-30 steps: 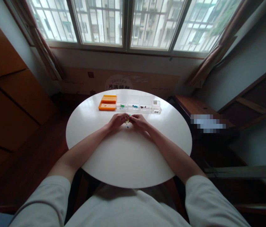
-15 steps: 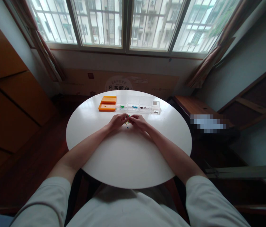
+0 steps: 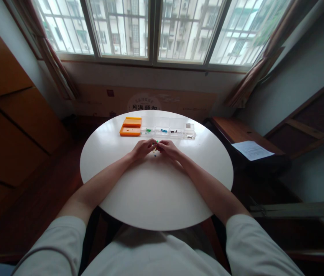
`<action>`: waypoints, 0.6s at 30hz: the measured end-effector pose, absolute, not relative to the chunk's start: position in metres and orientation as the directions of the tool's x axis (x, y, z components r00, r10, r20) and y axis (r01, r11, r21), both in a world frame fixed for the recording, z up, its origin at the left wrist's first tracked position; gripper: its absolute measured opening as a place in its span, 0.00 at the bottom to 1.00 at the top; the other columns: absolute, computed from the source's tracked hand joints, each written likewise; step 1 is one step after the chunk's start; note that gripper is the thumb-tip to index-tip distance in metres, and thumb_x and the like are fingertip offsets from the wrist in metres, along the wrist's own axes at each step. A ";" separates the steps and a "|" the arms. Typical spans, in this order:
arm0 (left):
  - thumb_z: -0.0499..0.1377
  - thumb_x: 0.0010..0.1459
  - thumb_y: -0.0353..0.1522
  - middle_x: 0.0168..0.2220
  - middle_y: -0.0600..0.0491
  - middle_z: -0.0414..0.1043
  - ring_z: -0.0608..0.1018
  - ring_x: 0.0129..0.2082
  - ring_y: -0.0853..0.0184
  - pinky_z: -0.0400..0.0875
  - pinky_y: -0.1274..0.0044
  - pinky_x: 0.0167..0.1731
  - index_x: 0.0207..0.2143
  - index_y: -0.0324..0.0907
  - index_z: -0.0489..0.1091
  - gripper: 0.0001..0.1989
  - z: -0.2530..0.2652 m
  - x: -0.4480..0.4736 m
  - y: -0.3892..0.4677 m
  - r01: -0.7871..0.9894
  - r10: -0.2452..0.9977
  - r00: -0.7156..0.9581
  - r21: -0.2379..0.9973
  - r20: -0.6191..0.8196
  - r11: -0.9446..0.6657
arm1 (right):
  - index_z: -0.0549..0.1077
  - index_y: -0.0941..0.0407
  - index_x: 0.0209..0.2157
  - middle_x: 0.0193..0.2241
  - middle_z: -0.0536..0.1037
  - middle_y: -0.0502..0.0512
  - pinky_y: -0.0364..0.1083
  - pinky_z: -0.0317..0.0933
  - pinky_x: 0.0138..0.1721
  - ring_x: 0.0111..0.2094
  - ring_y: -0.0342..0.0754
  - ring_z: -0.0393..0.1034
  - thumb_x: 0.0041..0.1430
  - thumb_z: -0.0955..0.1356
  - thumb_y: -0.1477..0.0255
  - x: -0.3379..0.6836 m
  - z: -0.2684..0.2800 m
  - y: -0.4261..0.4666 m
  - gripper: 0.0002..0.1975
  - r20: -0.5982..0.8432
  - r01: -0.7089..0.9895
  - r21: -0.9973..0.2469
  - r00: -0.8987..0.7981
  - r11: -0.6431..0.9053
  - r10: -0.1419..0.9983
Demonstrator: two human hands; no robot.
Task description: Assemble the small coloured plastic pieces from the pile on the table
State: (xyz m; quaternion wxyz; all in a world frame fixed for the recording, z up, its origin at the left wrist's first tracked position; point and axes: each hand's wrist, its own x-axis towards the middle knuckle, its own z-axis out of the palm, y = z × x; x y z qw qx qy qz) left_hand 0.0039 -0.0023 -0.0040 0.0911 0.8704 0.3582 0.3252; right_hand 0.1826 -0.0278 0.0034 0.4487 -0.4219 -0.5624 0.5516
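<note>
My left hand and my right hand meet over the middle of the round white table, fingertips almost touching. Both are closed in a pinch; whatever sits between the fingers is too small to make out. Tiny coloured pieces, blue, yellow and green among them, lie on the tabletop between and just below the hands, partly hidden by the fingers. Beyond the hands stands an open orange box with a few small orange bits in it. Clear compartment boxes continue to its right, holding green, blue, dark and greyish pieces.
The white table has a curved edge close to my body. To the right, a sheet of paper lies on a low wooden bench. A printed cardboard panel leans below the window.
Both hands stay at nearly the same spot, with only slight finger movement. The camera view has shifted a little.
</note>
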 end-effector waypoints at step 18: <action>0.52 0.59 0.37 0.19 0.60 0.65 0.64 0.19 0.75 0.54 0.82 0.24 0.39 0.43 0.71 0.12 -0.002 0.004 -0.004 0.573 0.694 0.535 0.396 0.482 -0.717 | 0.74 0.60 0.26 0.21 0.75 0.52 0.42 0.57 0.28 0.23 0.40 0.64 0.43 0.72 0.57 0.183 0.002 -0.027 0.19 0.039 -0.005 -0.999 -0.244 0.039 0.969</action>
